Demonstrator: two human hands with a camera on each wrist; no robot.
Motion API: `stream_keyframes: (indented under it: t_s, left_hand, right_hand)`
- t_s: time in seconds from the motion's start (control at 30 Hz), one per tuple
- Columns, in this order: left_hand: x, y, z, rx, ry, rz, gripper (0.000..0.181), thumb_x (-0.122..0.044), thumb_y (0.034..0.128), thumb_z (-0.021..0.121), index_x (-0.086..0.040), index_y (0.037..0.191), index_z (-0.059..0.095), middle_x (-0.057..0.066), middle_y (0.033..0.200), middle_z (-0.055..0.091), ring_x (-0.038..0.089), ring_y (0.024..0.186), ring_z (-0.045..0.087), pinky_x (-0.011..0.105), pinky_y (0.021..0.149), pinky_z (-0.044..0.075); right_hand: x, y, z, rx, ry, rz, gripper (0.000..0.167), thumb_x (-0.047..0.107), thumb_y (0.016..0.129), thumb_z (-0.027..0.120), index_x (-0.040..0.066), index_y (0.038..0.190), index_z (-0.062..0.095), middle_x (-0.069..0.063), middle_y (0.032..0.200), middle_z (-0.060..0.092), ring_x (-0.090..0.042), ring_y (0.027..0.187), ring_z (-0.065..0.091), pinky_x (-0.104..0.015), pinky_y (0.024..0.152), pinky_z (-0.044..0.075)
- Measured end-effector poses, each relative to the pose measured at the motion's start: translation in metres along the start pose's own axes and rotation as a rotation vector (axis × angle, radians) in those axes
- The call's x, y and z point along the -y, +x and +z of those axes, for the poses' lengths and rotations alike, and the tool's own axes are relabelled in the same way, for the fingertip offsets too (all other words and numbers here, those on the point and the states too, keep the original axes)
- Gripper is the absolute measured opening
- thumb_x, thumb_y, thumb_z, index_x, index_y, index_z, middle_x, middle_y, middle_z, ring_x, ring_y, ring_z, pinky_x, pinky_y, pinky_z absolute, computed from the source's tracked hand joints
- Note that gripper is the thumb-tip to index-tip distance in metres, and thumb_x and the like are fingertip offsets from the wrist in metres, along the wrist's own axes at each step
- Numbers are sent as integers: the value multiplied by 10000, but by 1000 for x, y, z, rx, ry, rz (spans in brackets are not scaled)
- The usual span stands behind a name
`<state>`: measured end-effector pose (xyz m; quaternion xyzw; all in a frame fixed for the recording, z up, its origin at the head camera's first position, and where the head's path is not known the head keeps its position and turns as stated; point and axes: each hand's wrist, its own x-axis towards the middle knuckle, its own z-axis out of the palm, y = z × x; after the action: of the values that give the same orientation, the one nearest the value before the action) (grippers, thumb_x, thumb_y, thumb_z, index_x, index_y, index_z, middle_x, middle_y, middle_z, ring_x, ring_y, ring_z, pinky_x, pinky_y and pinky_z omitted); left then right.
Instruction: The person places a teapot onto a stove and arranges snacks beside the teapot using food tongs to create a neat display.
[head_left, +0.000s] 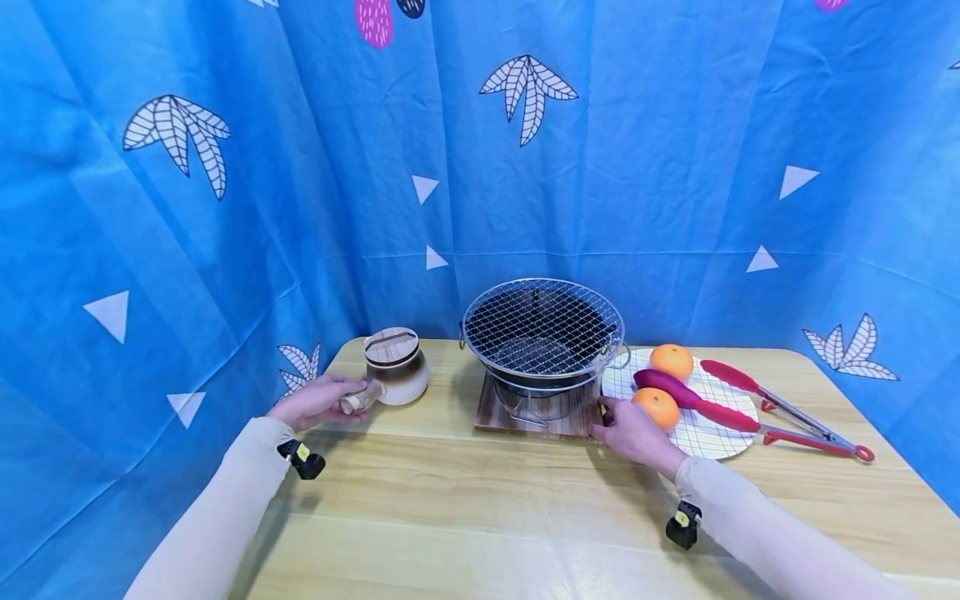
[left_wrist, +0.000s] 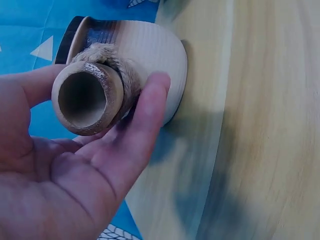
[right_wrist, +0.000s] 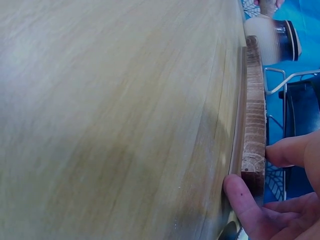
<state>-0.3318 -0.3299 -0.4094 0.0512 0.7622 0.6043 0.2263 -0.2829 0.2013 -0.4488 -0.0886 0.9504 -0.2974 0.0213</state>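
My left hand (head_left: 322,402) has its fingers and thumb round the rope-wrapped handle (left_wrist: 87,97) of a cream and brown pot (head_left: 405,379) with a wooden lid (head_left: 391,343). The pot stands at the table's back left. My right hand (head_left: 637,433) holds the front right corner of a dark wooden board (right_wrist: 254,115), thumb on one face and a finger at the other. On that board stands a round black grill (head_left: 517,381) topped by a wire mesh (head_left: 540,325).
Right of the grill, a checked plate (head_left: 720,446) bears two oranges (head_left: 672,362) and red-handled tongs (head_left: 795,437), whose handle end reaches past the plate's rim. A blue curtain (head_left: 645,167) hangs behind and left of the wooden table (head_left: 465,517).
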Motion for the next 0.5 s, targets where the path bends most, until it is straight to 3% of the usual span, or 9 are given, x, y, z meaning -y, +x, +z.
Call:
stream_keyframes:
  t_s: [0.17,0.5]
  left_hand:
    - [1,3,-2,36,-87,-31,505,-155,1066,481,184,1405,319,280,1252,558,311,1057,698,379,956,566]
    - [2,3,-3,59,-142,-17,505,-124,1061,486,194,1411,310,260,1256,575,265,1053,703,396,1005,533]
  right_hand:
    - [1,0,1,8,14,10,657,202,902,707,-49,1456,460,-49,828,655,-189,710,601,-313,577,467]
    - [2,-1,0,8,26,31,662,196,903,698,-36,1470,449,-56,797,635,-187,662,582,-328,543,452]
